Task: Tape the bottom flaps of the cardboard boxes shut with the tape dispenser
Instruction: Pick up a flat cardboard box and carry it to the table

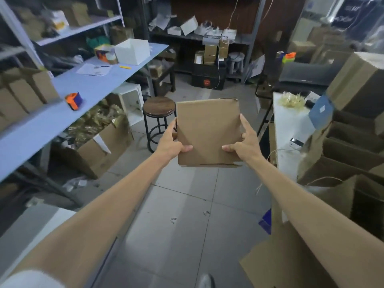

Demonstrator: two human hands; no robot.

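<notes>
In the head view, an open carton (97, 152) sits on the floor under the long bench (41, 125) on your left, filled with pale, straw-like packing. A white box (133, 51) stands open-topped near the far end of that bench; you cannot see what is in it. A row of brown boxes (22, 94) stands along the bench's back edge.

Your left hand (176, 142) grips the left edge of a flat-looking cardboard box (207, 132), thumb across the near face and fingers curled behind. Your right hand (243, 144) grips the right edge the same way, with its forefinger stretched up along the side.

You hold the cardboard box in the air between both hands, above the tiled floor and just in front of a round stool (159, 108). The orange and blue tape dispenser (74, 100) lies near the bench's front edge, well apart from both hands.
</notes>
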